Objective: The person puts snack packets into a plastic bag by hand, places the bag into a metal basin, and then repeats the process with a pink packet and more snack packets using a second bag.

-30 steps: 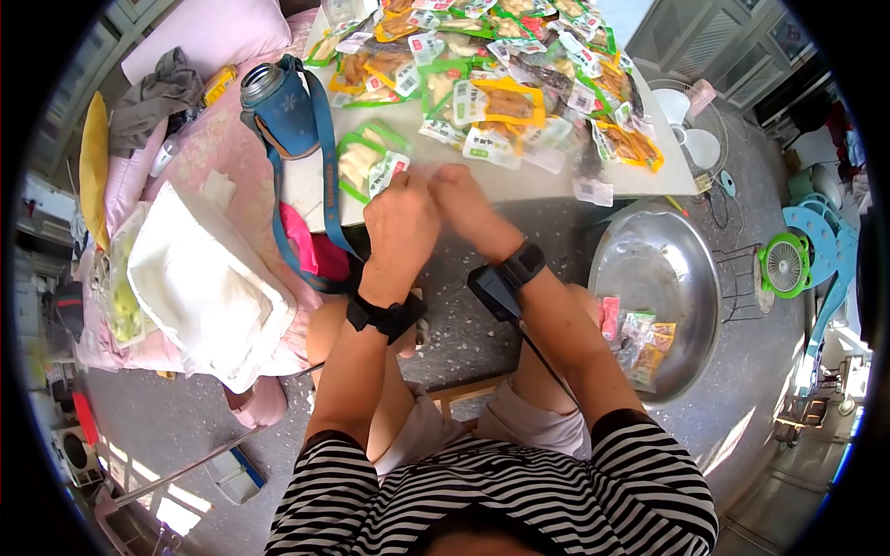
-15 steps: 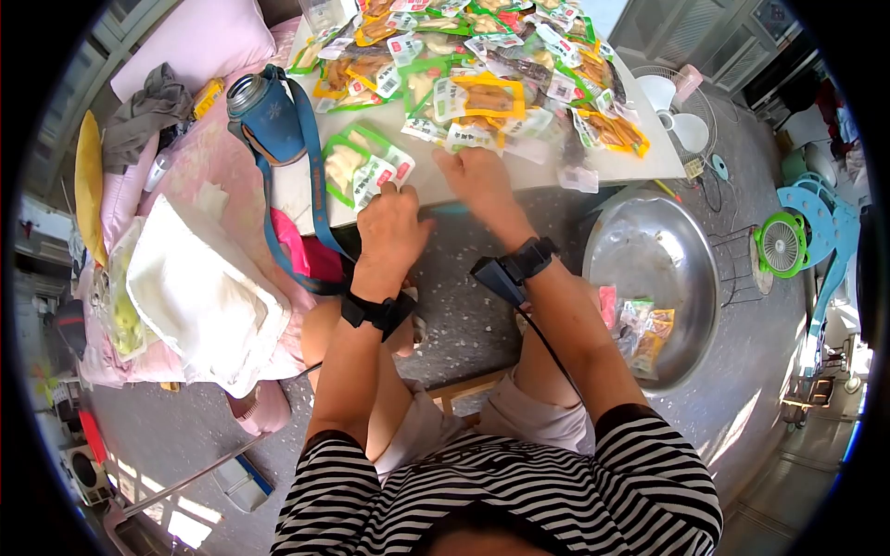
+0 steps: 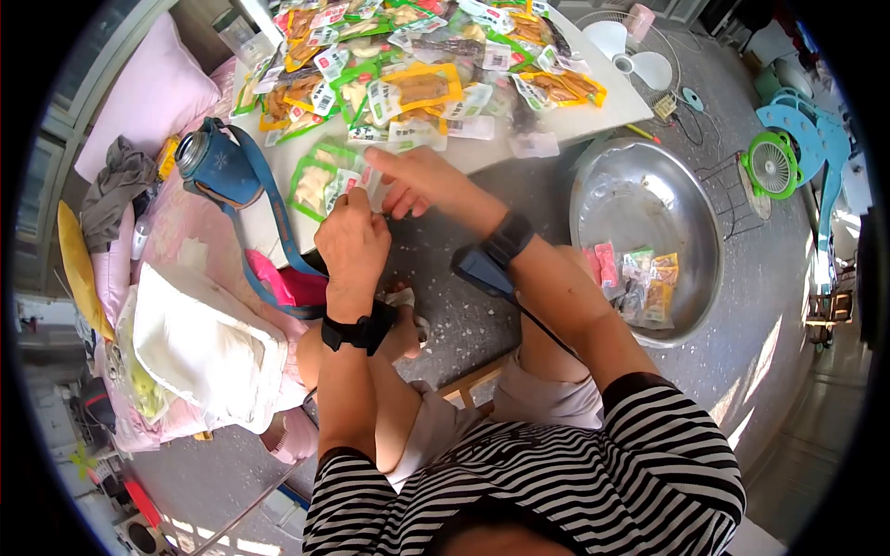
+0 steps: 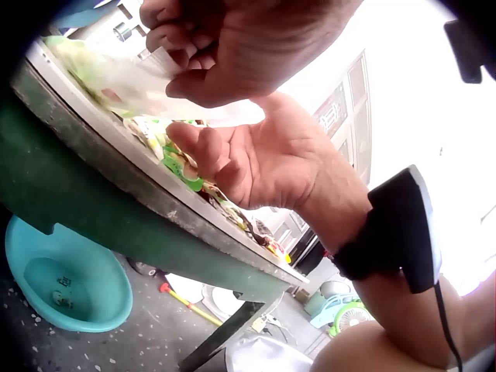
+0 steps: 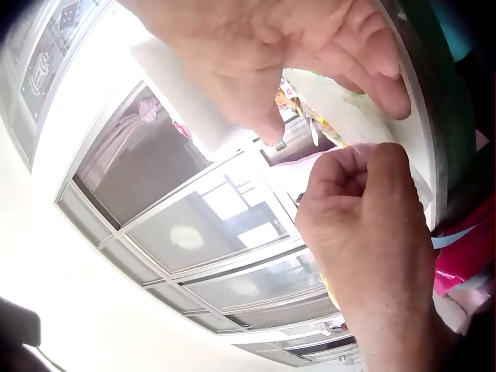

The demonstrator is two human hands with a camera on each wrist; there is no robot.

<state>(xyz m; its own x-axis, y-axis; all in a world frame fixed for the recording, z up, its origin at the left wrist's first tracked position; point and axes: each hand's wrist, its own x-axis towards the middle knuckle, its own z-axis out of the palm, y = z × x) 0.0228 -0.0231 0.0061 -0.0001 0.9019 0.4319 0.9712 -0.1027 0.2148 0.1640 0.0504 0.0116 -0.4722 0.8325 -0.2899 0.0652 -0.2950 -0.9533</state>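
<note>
At the near edge of the table, my left hand (image 3: 352,239) pinches the corner of a green-edged snack packet (image 3: 313,185) with pale pieces inside. In the left wrist view the packet's whitish film (image 4: 136,89) stretches from the curled left fingers over the table edge. My right hand (image 3: 422,185) hovers just right of the packet, fingers loosely spread and nothing gripped. The right wrist view shows that right hand (image 5: 302,54) with its thumb apart from the fingers, above the curled left hand (image 5: 372,217).
A heap of orange- and green-edged snack packets (image 3: 417,88) covers the back of the table (image 3: 505,162). A blue bottle in a strapped sleeve (image 3: 222,167) stands at the left edge. On the right is a steel basin (image 3: 593,176) with a few small packets inside; a teal basin (image 4: 101,287) is under the table.
My hands were together, then moved apart. The right hand has come back left toward the packet with its fingers opened out. The head view has shifted, moving the table leftward.
</note>
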